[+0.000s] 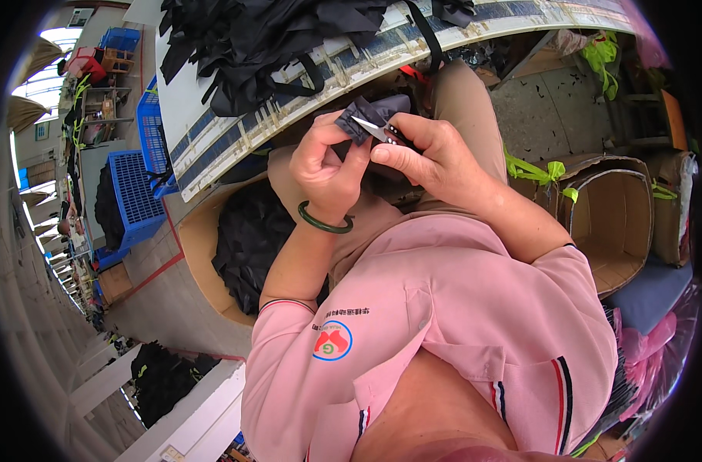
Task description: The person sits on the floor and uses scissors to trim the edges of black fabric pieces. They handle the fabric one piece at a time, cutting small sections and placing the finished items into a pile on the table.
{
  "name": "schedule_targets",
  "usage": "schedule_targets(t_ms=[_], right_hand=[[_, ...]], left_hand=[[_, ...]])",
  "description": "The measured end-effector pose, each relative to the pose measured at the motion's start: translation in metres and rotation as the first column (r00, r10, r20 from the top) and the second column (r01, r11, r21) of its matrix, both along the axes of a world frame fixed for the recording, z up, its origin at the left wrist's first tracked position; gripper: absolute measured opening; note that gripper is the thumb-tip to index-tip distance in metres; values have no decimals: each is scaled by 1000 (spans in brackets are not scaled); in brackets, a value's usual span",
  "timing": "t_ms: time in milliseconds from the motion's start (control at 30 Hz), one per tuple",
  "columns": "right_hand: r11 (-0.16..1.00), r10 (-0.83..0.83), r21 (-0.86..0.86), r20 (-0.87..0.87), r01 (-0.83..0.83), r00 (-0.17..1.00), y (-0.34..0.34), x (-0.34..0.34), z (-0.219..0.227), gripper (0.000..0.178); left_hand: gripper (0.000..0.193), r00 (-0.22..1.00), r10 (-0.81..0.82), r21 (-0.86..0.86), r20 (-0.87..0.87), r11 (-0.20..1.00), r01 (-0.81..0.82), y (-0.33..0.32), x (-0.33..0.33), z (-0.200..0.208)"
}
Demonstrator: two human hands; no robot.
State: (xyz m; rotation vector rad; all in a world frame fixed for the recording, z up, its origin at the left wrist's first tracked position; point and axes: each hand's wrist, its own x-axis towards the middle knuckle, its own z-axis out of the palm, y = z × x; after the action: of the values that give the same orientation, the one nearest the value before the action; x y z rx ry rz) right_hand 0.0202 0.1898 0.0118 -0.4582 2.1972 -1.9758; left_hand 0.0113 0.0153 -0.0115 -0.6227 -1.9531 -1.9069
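Observation:
Between my two hands, above my lap, is a small piece of dark fabric (393, 105). My left hand (329, 158), with a green bangle (325, 221) at its wrist, pinches the fabric between thumb and fingers. In my right hand (432, 150) is a pair of small thread snips (372, 129), gripped between thumb and fingers. The silver blades point left and lie against the fabric; whether they are cutting it I cannot tell. Just ahead, a heap of black fabric pieces (270, 35) covers part of the table (247, 138), with black strips hanging over its near edge.
A cardboard box (199, 239) full of black fabric stands by my left leg. Blue plastic crates (139, 192) are farther left. To my right are an open cardboard box (609, 215) and green ribbons (547, 171). Dark scraps lie on the floor (547, 112) beyond my right knee.

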Motion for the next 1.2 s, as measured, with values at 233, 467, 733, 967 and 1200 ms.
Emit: schedule_targets(t_ms=[233,467,733,967,1200], right_hand=[[999,-1,-45,47,3,999,1,3,4,46],[1000,1,-27,23,0,1000,2,1,7,45],[999,12,-49,130,-6,991,9,3,9,45],[980,196,11,132,-199,972,28,-8,13,47],[942,234,265,-79,-206,969,37,-9,18,42]], left_hand=[[17,999,-25,-26,-40,999,24,-2,-2,1],[18,998,-36,-9,-55,999,36,1,-2,2],[19,984,-163,-5,75,987,164,-7,-2,13],[15,796,-503,248,336,863,441,-23,-14,21],[16,678,-593,258,433,803,538,-29,-21,26]])
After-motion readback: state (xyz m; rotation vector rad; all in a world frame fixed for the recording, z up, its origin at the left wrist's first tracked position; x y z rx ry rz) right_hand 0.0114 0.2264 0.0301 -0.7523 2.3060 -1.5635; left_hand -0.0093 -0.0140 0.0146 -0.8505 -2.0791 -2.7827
